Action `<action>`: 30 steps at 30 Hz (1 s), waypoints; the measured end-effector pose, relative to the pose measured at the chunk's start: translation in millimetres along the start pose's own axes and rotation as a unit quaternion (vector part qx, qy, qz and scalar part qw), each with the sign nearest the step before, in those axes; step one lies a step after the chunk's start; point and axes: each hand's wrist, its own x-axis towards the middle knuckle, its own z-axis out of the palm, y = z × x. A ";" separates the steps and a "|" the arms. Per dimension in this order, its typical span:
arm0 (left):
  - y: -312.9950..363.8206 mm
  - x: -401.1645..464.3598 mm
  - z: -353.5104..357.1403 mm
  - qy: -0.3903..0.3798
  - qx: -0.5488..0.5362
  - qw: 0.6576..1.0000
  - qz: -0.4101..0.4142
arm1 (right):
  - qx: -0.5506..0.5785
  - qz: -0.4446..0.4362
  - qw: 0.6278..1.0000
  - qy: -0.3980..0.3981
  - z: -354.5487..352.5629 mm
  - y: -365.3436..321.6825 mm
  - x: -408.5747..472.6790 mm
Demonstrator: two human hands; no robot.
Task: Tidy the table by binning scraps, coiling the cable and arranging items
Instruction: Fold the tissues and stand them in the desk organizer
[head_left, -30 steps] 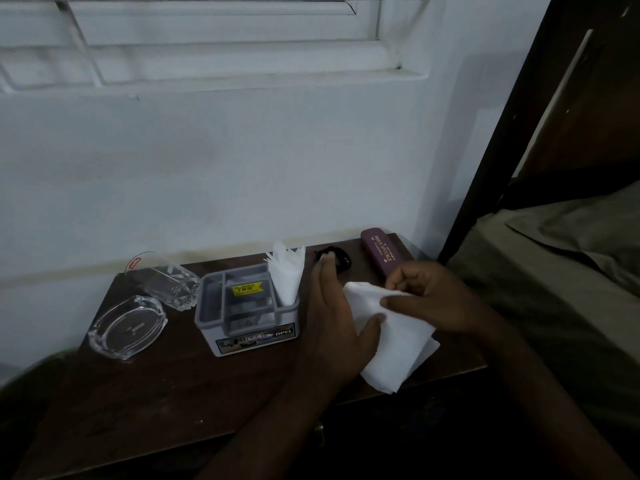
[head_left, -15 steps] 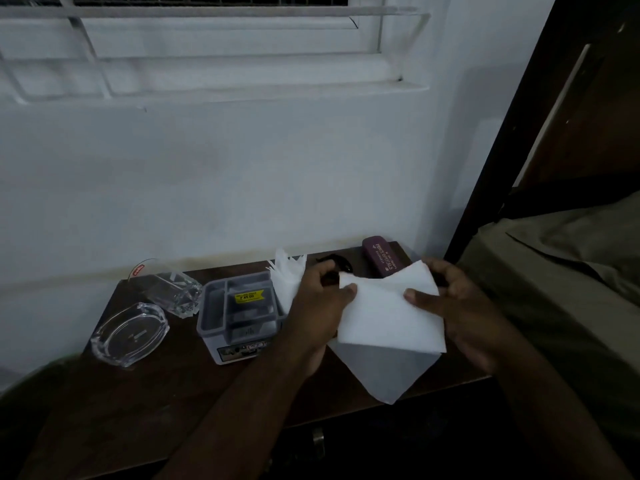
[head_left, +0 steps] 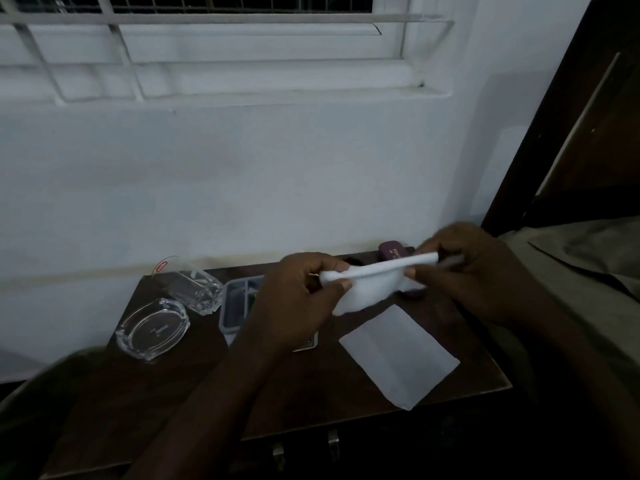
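My left hand [head_left: 298, 299] and my right hand [head_left: 471, 268] both pinch a folded white napkin [head_left: 370, 282], held above the dark wooden table [head_left: 311, 393]. The left hand grips its left end, the right hand its right end. A second white napkin [head_left: 398, 355] lies flat on the table below, near the front right corner. The grey organiser box [head_left: 235, 306] sits behind my left hand, mostly hidden by it.
A clear glass ashtray [head_left: 152, 329] rests at the table's left, with a tipped glass tumbler [head_left: 194, 285] behind it. A maroon case [head_left: 391, 252] lies at the back near the wall. A bed [head_left: 571, 271] borders the table on the right.
One napkin now lies flat on the table. Both hands lifted the other napkin and folded it narrower. The camera tilted upward.
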 end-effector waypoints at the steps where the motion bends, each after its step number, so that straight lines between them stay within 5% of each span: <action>1: -1.5 0.8 -8.0 0.021 0.043 0.998 0.033 | -0.005 -0.025 1.000 0.008 -0.4 -5.5 7.8; 7: -11.3 18.0 -65.6 0.078 0.114 0.986 0.090 | 0.178 -0.103 0.979 0.003 7.7 -63.6 82.2; 12: -43.7 29.2 -89.1 0.083 0.125 0.989 0.019 | 0.073 -0.207 0.976 -0.015 43.7 -98.1 142.0; 19: -92.5 26.5 -75.8 0.032 0.226 0.971 -0.075 | 0.040 -0.213 0.969 -0.121 103.7 -84.6 150.6; 30: -98.6 27.7 -66.6 0.037 0.207 0.976 -0.051 | 0.042 -0.193 0.961 -0.191 128.6 -68.1 142.1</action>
